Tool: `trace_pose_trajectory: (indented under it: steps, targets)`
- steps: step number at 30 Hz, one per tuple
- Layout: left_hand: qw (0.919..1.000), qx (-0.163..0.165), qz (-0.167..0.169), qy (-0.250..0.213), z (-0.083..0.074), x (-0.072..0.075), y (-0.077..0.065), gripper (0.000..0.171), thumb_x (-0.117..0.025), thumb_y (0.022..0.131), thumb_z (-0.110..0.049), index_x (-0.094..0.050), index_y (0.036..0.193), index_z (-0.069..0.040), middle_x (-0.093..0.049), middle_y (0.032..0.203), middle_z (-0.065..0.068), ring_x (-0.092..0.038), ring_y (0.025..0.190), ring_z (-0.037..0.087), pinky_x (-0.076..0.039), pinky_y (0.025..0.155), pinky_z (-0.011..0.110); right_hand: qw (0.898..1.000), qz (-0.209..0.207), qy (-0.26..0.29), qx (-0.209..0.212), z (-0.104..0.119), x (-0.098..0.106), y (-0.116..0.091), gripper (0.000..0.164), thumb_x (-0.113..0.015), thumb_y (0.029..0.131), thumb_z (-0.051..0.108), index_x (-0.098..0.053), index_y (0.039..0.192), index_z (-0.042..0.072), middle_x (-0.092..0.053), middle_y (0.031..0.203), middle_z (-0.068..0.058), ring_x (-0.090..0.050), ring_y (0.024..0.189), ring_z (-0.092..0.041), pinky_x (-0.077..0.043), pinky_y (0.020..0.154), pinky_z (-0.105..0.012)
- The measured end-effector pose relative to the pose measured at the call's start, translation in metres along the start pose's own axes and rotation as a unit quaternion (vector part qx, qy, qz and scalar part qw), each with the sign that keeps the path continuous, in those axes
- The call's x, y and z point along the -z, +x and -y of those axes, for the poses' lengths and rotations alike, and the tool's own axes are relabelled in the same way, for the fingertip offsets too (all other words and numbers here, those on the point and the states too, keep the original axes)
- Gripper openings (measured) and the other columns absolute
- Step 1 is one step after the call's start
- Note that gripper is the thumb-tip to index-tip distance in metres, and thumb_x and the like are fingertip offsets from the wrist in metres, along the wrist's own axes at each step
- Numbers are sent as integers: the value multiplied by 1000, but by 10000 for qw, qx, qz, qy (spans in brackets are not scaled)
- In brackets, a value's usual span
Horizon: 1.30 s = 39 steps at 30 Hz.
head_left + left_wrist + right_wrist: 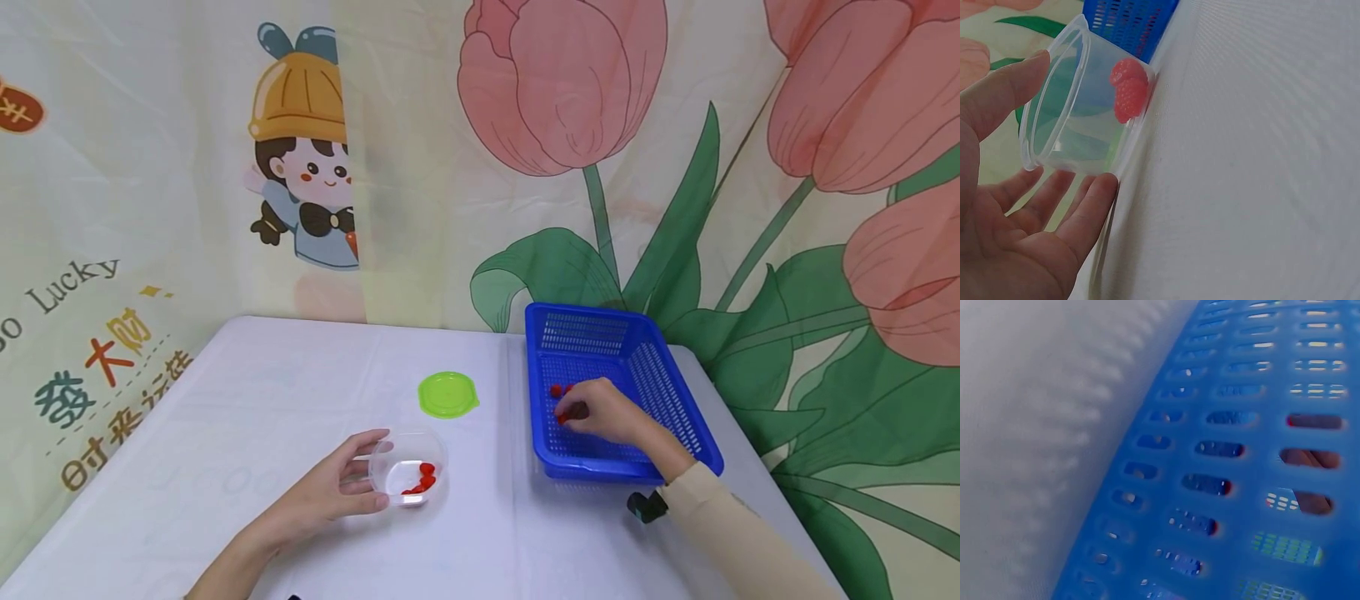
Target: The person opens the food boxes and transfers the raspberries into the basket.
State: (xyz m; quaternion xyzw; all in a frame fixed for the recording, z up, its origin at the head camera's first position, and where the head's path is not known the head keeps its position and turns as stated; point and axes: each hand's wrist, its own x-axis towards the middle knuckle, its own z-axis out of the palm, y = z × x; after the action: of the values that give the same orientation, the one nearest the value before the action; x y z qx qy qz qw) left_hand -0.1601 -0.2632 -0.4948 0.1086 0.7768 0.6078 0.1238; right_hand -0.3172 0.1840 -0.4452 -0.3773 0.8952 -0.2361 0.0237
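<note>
On the white table (247,400), lower centre, our left hand (333,485) curled round a clear cup (401,475); our right hand (611,410) pinched a red berry (562,419); we judged gentleness best.

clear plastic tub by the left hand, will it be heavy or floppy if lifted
The tub is probably light: it holds only a few small red pieces. Its walls look thin, so they may flex if the left hand squeezes. The pieces lie bunched to one side and might slide if it tilts.
</note>
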Motion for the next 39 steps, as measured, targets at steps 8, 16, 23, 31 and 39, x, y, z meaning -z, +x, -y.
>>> trace_pose_trajectory:
  steps: [8,16,23,31,39]
  targets:
    - [10000,51,-31,55,-1,0,0,94,-88,89,-20,-31,165,-18,-39,166,16,-53,142,39,-53,101,19,9995,280,89,-90,-1,-5,3,16,-81,91,-1,-82,107,3,-79,99,-1,-74,89,-9,-62,80,-23]
    - [9999,93,-35,80,-1,0,0,93,-87,90,-20,-32,165,-20,-39,166,14,-54,142,38,-53,100,19,9989,385,-277,65,-5,-9,4,15,-81,90,0,-83,104,5,-79,97,1,-73,87,-8,-61,78,-23]
    - [9999,42,-45,120,0,0,1,92,-87,90,-20,-33,164,-20,-39,166,14,-52,143,38,-53,103,22,9983,441,-349,136,-5,-11,4,14,-81,90,0,-83,103,5,-79,96,1,-73,87,-7,-62,79,-25]
    - [9999,22,-70,130,0,0,1,91,-87,90,-19,-34,164,-21,-40,165,14,-51,144,39,-52,104,21,9974,616,-358,76,-2,-12,4,15,-80,93,1,-83,106,6,-79,98,1,-73,90,-8,-62,84,-29]
    - [9998,-2,-100,160,1,0,1,91,-87,90,-19,-34,164,-21,-41,165,14,-51,144,38,-51,105,21,9970,685,-367,-66,-2,-12,4,16,-79,94,2,-83,109,6,-79,100,2,-73,92,-10,-63,87,-31]
